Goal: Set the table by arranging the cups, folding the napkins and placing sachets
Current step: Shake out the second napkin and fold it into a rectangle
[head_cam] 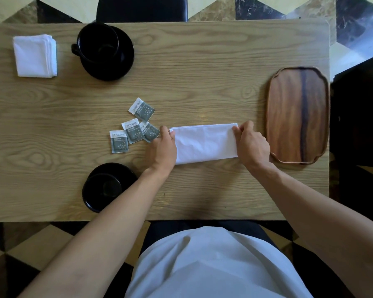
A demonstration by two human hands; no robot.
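**Second napkin, mid-fold: squaring the strip**

On the table (pixel 202 61), centre-right, a white napkin (pixel 205 144) folded to a long strip, lying just left of the wooden tray (pixel 297 115). Left hand (pixel 163 145) pinching the strip's left end, right hand (pixel 251 143) pinching the right end, fingers curled over the far corners. Judged step: aligning edges before the next fold.

To do it well:
- Keep both pinches at the far corners and draw the strip lightly taut, so the layers line up without sliding.
- Match edge to edge before pressing; run flat fingers along the crease only once the corners meet.
- Bring one end over to the other for a square like the finished napkin (pixel 36 55) at the far left corner, beside the far cup (pixel 99 43) on its saucer (pixel 114 61).
- Mind the sachets (pixel 136 125): four lie loose just left of the left hand, the nearest touching or nearly touching it. Easy to sweep aside or trap under the cloth; lift the left end rather than dragging it.
- Leave room toward the tray so the right end does not ride onto its rim.

Still to come, by the look of things: placing this napkin by the near cup (pixel 105 188) and setting out the sachets.
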